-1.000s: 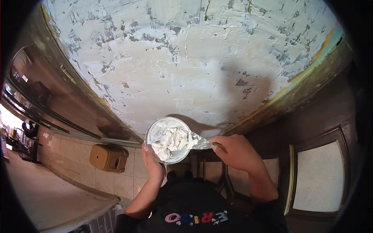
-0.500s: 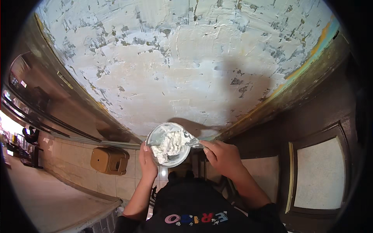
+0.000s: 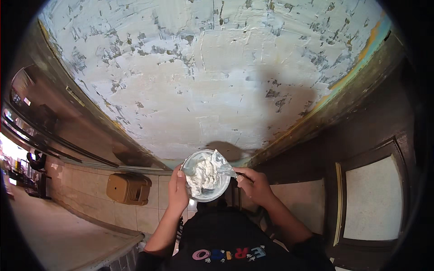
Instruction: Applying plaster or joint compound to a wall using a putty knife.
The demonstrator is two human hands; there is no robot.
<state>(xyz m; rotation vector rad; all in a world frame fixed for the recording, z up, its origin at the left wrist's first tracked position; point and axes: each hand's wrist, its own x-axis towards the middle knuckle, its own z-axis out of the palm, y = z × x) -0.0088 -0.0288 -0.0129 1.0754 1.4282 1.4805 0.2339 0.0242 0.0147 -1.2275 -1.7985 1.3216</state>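
My left hand grips a round, clear tub by its left side, thumb over the rim. White putty sits in a thick lump inside it. In my right hand is the handle of a putty knife. The knife's wide blade lies over the tub's right rim, smeared with putty, its far corner at the upper rim. Just beyond the tub rises a wall coated unevenly in white, with grey bare patches.
A brown plastic stool stands on the tiled floor to the left. Dark wooden panelling with a pale panel lies on the right. A dark, glossy surface runs along the left of the wall.
The tub has shifted slightly right and toward me, along with my left hand. My right hand has drawn a little nearer, and the knife's blade has turned, showing more of its broad face.
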